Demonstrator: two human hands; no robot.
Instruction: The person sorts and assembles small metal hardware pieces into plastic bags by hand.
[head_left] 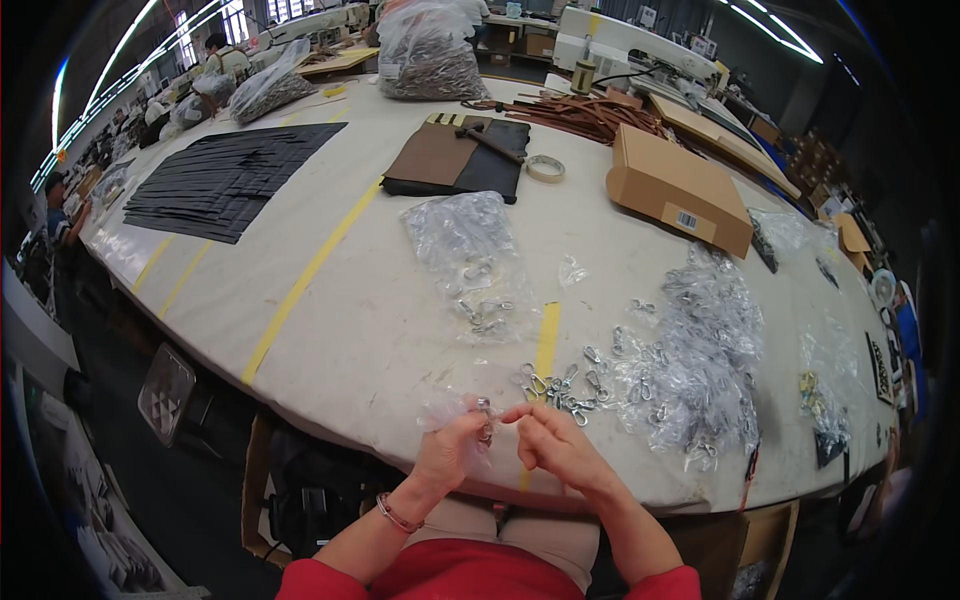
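Observation:
At the table's near edge my left hand is closed round a metal snap hook and a crumpled clear plastic bag. My right hand faces it, fingers curled, its index finger reaching to the hook. Whether its fingertips pinch anything is too small to tell. Just beyond my hands lies a loose pile of silver snap hooks. To its right is a heap of clear plastic bags, some with hooks in them. A larger clear bag with several hooks at its mouth lies farther off.
Black strips lie at the far left. A hammer rests on a brown and black pad, beside a tape roll. A cardboard box, brown straps and a filled sack stand farther back.

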